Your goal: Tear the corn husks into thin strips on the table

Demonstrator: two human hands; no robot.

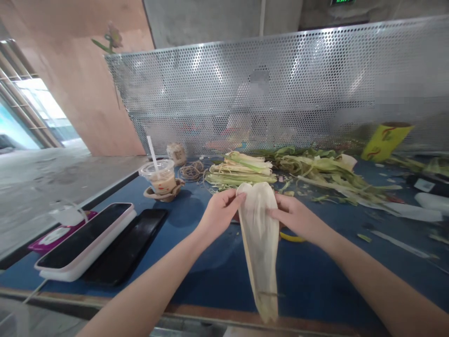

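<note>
A long pale corn husk (259, 238) hangs between my two hands, its broad end up and its narrow tip down over the table's front edge. My left hand (224, 208) pinches the upper left rim of the husk between thumb and fingers. On the other side, my right hand (293, 213) grips the upper right edge, its thumb on the near face. Just behind the hands lies a stacked bundle of green and cream husks (242, 169). Part of a yellow ring-shaped thing (292, 237) shows beneath my right hand.
Loose green husks (322, 171) heap at the back right, near a yellow roll (386, 142). A drink cup with a straw (162, 178) and coiled twine (191, 172) stand left of the bundle. Two phones (87, 234) (129, 245) lie front left. A perforated metal screen (210, 98) closes the back.
</note>
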